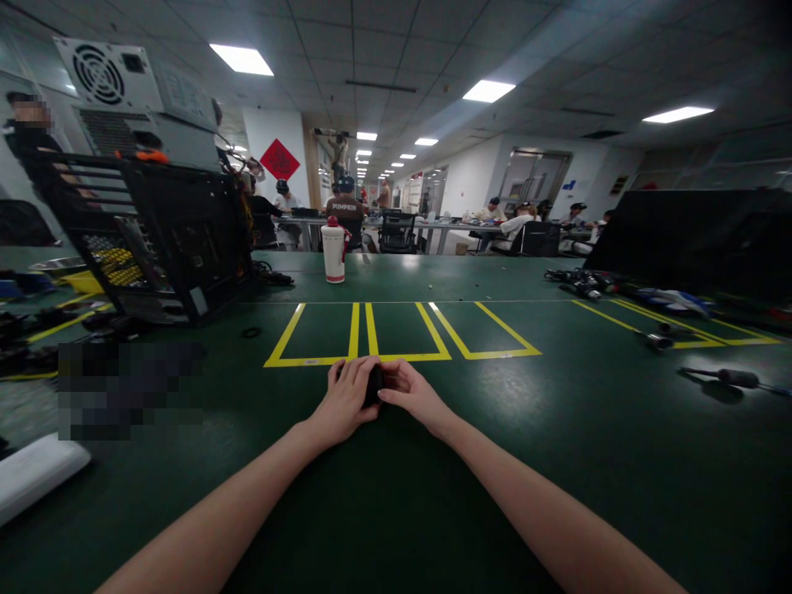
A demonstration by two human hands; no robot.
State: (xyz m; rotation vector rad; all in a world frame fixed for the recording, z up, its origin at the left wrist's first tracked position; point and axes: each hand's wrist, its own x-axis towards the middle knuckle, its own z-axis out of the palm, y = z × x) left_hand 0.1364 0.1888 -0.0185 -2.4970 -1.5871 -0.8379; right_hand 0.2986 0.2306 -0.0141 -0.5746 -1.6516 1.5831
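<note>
A small black rounded object (pixel 374 386) is between my two hands, low over the green table just in front of the yellow tape marks. My left hand (pixel 350 394) wraps over it from the left, fingers curled across its top. From the other side, my right hand (pixel 413 394) grips its right edge between thumb and bent fingers. Much of the object is covered by my fingers, so its exact kind cannot be made out.
Yellow tape outlines (pixel 408 358) mark the green table (pixel 396 511). An open black computer case (pixel 179 239) with a power supply (pixel 117 74) on top stands left. A white bottle (pixel 333 254) is behind the tape. A screwdriver-like tool (pixel 736 378) lies right. People sit farther back.
</note>
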